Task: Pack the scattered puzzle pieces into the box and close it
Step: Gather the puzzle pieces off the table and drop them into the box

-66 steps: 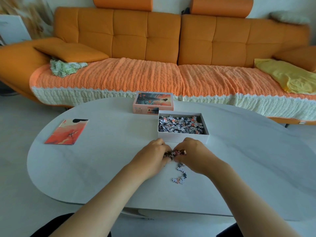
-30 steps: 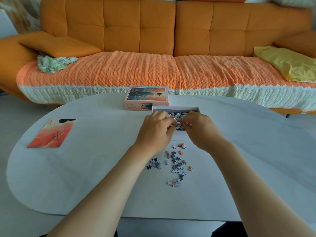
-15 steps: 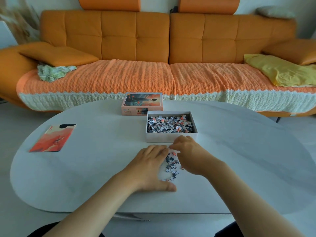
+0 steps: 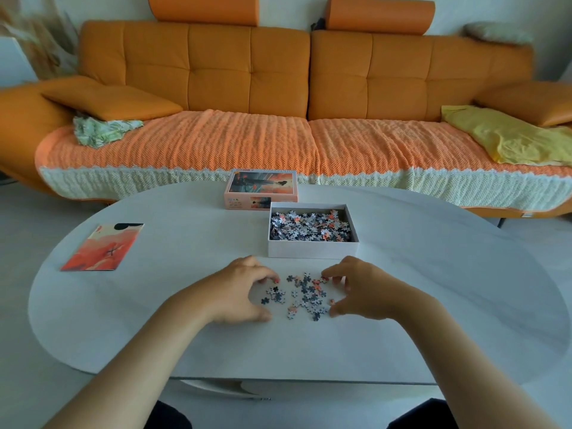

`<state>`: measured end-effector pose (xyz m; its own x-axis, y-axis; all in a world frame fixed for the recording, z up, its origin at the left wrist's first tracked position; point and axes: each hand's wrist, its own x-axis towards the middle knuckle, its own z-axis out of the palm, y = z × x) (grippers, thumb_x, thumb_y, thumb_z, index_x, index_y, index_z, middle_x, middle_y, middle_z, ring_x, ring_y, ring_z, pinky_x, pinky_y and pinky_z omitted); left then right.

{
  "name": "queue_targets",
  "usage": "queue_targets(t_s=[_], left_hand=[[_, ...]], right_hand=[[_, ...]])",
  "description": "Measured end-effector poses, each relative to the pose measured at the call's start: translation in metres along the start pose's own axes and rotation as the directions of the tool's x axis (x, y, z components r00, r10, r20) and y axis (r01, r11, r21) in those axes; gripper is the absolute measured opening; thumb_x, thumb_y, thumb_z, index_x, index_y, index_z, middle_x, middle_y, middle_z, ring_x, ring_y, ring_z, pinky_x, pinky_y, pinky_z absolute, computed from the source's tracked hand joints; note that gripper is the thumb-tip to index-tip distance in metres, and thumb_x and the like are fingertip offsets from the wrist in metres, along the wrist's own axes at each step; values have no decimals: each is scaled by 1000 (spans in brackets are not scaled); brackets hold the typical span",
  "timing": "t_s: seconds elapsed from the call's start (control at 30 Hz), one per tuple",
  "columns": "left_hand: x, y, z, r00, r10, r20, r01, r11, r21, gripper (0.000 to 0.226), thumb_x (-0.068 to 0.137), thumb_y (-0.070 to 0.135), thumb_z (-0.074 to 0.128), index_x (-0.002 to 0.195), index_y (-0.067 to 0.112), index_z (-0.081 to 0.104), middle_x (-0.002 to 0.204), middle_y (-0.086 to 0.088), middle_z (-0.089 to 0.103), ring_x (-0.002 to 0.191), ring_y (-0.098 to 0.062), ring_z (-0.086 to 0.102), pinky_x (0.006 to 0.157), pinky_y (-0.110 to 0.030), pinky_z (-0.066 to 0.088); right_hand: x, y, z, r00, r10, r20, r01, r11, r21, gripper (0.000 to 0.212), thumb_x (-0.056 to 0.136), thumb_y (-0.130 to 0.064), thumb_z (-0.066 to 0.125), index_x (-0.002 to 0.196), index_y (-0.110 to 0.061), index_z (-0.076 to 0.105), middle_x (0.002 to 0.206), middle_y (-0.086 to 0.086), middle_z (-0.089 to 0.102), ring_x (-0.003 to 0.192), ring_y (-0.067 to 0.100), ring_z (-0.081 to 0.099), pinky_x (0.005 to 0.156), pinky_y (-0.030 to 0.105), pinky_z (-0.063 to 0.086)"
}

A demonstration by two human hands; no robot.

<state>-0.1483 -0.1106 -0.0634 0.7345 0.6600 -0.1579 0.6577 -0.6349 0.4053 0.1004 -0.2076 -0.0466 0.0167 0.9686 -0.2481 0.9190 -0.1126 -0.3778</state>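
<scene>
Here loose pieces (image 4: 305,294) between left hand (image 4: 238,289), right hand (image 4: 362,291).

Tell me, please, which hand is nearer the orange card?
Left. The left hand sits right of the orange card; the right hand lies farther right, beyond the loose pieces.

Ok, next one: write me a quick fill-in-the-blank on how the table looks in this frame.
The lid is off the box, which stands ____.
The loose pieces lie on the table, not yet in the ____.
The left hand and right hand flank the loose ____.
The orange card lies on the person's ____ side.
Missing: open; box; pieces; left.
</scene>
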Motion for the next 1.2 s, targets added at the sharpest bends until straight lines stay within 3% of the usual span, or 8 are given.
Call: queue_targets(t_s=[0.17, 0.33, 0.53, 0.73, 0.87, 1.0, 1.07, 1.2], left_hand=[[7, 8, 10, 985, 45, -165, -58, 996, -74, 33, 87, 19, 70, 119, 27, 67, 100, 15, 56, 84, 2, 53, 75, -6, 37], [15, 22, 14, 968, 48, -246, -80, 989, -125, 34, 90, 25, 66, 123, 24, 62, 103, 12, 58, 85, -2, 55, 78, -15, 45], [15, 23, 17, 998, 13, -57, -7, 995, 98, 101, 68, 77, 61, 150, 28, 28, 128, 10, 31, 127, -9, 25, 106, -34, 35], [26, 31, 24, 983, 104, -149, -111, 993, -45, 59, 84, 56, 64, 135, 28, 55, 104, 8, 38, 108, -8, 37, 95, -30, 41], [27, 29, 16, 988, 64, -142, -80, 991, -104, 62, 82, 53, 68, 135, 24, 54, 109, 8, 45, 104, -7, 46, 92, -29, 44], [18, 11, 6, 999, -14, -48, 13, 1000, -7, 93, 73, 62, 71, 149, 25, 33, 127, 13, 37, 127, -6, 32, 106, -30, 36], [13, 7, 6, 999, -39, -21, 39, 999, 18, 86, 78, 56, 70, 149, 26, 33, 130, 13, 34, 127, -5, 30, 106, -27, 34], [15, 15, 8, 997, -9, -74, 5, 999, -52, 55, 87, 40, 68, 137, 27, 52, 110, 11, 41, 98, -5, 45, 86, -21, 37]], right_hand=[[8, -6, 6, 996, -3, -87, 10, 997, 77, 49, 75, -33, 82, 120, -28, 65, 98, -14, 59, 84, 3, 56, 70, 11, 41], [13, -11, 6, 994, 6, -108, 9, 990, 141, 49, 78, -26, 78, 124, -28, 63, 100, -16, 61, 77, -1, 56, 70, 11, 42], [10, -15, 5, 999, 32, 23, -32, 999, -18, 107, 58, -58, 84, 148, -32, 33, 134, -7, 39, 116, 17, 49, 97, 33, 45], [21, -32, 9, 996, -2, -85, 7, 998, 60, 64, 71, -40, 82, 129, -30, 59, 117, -4, 50, 96, 14, 50, 81, 25, 44], [24, -30, 11, 995, 43, -89, -32, 993, 114, 65, 72, -38, 82, 132, -28, 57, 115, -6, 48, 92, 11, 51, 76, 23, 43], [23, -30, 10, 998, 31, -53, -27, 996, 85, 76, 73, -43, 81, 139, -28, 48, 124, -4, 45, 99, 14, 52, 87, 27, 47], [24, -32, 11, 999, 19, -44, -17, 999, 43, 78, 74, -45, 79, 142, -27, 45, 128, -3, 44, 103, 16, 51, 87, 26, 44], [30, -41, 15, 997, 2, -74, 2, 999, 54, 60, 77, -40, 78, 132, -25, 57, 119, -1, 47, 95, 14, 48, 77, 24, 43]])
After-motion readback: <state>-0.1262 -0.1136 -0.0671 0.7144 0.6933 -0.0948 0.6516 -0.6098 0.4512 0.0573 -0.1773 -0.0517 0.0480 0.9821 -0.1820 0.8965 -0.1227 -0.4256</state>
